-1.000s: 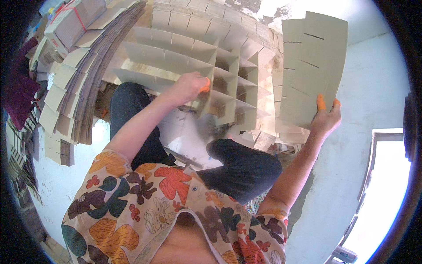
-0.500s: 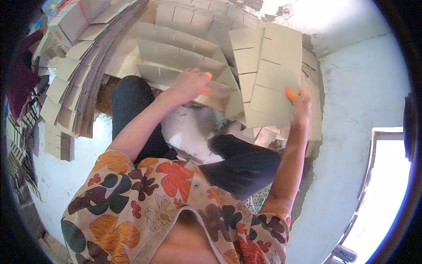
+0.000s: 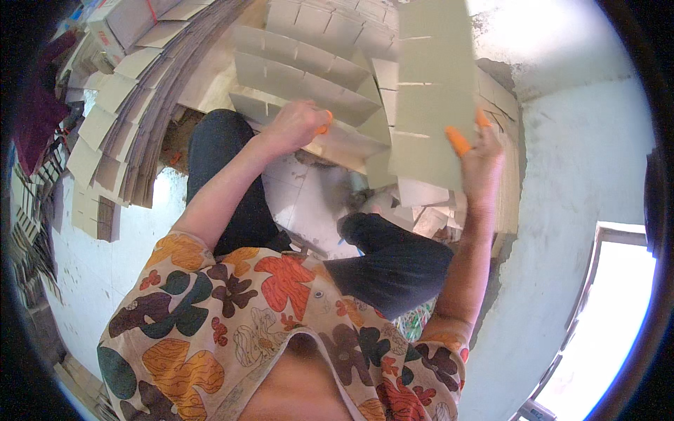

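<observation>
My right hand (image 3: 483,165), with orange covers on its fingertips, pinches the right edge of a long slotted cardboard strip (image 3: 432,91) held up at the right. Across from it, an assembly of upright cardboard dividers (image 3: 309,67) stands in rows. My left hand (image 3: 293,128) is curled at the nearest divider row, an orange cover showing on one finger. Its fingertips are partly hidden, and what they grip there I cannot make out.
Layered slotted cardboard (image 3: 133,105) leans at the left, with a taller carton (image 3: 123,28) behind it. More cardboard (image 3: 502,140) is stacked along the pale wall (image 3: 562,161) at right. My bent knees (image 3: 221,154) flank the tiled floor (image 3: 298,193).
My right hand has raised the strip away from me, and it now stands more upright. My left hand has shifted slightly left, its fingers more curled.
</observation>
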The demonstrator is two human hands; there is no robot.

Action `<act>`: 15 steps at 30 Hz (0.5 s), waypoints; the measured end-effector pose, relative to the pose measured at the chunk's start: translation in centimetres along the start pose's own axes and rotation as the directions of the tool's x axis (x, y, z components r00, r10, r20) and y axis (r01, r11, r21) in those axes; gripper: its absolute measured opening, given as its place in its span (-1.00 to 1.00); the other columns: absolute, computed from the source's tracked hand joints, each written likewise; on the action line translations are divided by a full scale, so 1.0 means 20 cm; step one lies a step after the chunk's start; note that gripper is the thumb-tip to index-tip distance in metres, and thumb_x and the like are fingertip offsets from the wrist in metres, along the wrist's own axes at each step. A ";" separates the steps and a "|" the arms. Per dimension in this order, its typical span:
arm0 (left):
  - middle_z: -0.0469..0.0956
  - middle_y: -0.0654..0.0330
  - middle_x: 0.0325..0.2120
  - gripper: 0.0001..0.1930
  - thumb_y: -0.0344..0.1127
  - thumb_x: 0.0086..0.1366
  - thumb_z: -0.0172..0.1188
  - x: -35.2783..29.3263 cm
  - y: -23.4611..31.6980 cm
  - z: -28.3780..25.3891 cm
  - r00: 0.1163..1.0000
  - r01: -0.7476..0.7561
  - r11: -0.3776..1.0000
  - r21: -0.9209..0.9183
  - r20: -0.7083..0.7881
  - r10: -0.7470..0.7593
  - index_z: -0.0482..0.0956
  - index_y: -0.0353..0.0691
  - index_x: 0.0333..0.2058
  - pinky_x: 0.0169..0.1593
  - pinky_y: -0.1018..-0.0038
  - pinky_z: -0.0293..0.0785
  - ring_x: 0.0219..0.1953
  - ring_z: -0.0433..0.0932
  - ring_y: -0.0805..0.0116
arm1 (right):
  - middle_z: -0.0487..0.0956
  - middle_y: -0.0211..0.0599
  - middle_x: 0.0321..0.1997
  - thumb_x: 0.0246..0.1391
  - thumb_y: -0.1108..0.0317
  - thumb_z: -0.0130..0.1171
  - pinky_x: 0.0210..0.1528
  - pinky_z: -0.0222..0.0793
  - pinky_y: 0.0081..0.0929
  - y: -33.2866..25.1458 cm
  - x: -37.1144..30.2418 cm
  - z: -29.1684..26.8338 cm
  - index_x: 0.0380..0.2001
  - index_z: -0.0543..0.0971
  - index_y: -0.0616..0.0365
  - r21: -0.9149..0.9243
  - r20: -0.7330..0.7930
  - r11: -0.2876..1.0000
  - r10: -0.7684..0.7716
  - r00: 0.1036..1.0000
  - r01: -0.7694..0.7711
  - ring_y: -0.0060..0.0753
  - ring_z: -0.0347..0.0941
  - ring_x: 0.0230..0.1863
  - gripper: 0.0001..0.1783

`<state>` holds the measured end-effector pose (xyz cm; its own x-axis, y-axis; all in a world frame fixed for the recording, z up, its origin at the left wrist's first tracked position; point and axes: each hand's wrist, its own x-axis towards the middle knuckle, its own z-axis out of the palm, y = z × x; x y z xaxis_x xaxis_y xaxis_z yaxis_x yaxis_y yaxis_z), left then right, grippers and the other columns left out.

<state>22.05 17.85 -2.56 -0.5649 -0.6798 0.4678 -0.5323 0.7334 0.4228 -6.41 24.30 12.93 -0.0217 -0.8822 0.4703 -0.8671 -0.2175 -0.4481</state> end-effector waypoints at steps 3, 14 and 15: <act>0.47 0.09 -0.62 -0.90 -0.38 -0.04 0.18 0.00 -0.02 0.05 0.999 -0.023 0.999 -0.028 -0.028 0.022 0.43 -0.21 -0.58 -0.42 0.22 0.41 -0.49 0.48 0.03 | 0.57 0.02 -0.29 -0.15 0.47 0.30 -0.33 0.43 -0.39 -0.01 0.00 0.16 0.13 0.33 0.18 0.037 0.064 0.995 -0.090 0.994 0.088 -0.23 0.54 -0.36 -0.31; 0.46 0.03 -0.60 -0.92 -0.40 -0.01 0.15 0.01 0.02 0.02 1.000 0.014 1.000 -0.008 0.005 -0.014 0.43 -0.23 -0.54 -0.43 0.20 0.42 -0.46 0.50 0.00 | 0.54 0.00 -0.09 -0.21 0.60 0.31 -0.20 0.42 -0.52 -0.15 0.05 0.37 0.15 0.31 0.17 0.081 0.278 0.997 -0.037 0.960 0.015 -0.42 0.54 -0.23 -0.24; 0.46 0.03 -0.60 -0.92 -0.40 -0.01 0.15 0.01 0.02 0.02 1.000 0.006 1.000 -0.018 0.009 -0.006 0.43 -0.23 -0.53 -0.43 0.20 0.42 -0.45 0.50 -0.01 | 0.54 0.00 -0.09 -0.21 0.61 0.30 -0.21 0.43 -0.51 -0.12 0.05 0.38 0.15 0.31 0.18 0.079 0.274 0.997 -0.042 0.961 0.021 -0.41 0.54 -0.23 -0.24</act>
<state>21.44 17.92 -2.68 -0.5673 -0.6840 0.4585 -0.5245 0.7294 0.4392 -0.55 20.88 8.78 0.1518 -0.9531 0.2618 -0.8254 -0.2680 -0.4969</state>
